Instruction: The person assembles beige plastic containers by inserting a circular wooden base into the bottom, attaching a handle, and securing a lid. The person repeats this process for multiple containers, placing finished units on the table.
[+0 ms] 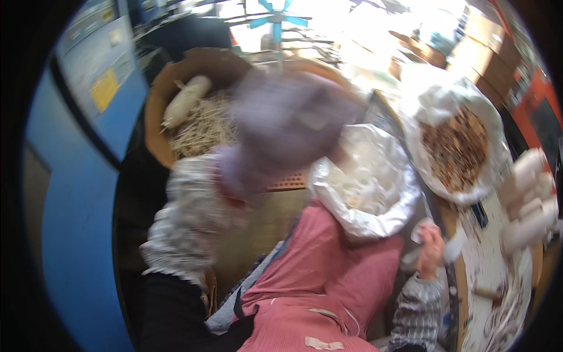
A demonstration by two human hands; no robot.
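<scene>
My left hand (281, 129), in a greyish-purple glove, is smeared by motion over the middle of the scene. Its fingers do not show clearly, and neither does anything in them. Just right of it stands a white sack (384, 226) with its mouth spread wide. Translucent whitish plastic pieces (366, 185) lie inside. My bare right hand (432, 249) is low on the right beside the sack, fingers curled. A small whitish piece (417, 231) shows at its fingertips; its exact kind is hard to make out.
A cardboard container (157, 126) at far left holds thin pale sticks (202, 129) and a whitish bundle (186, 102). Another white sack (495, 120) holds brown pieces (454, 149). Pale cylinders (531, 202) lie on the right-hand worktable (484, 264). A blue cabinet (82, 205) borders the left.
</scene>
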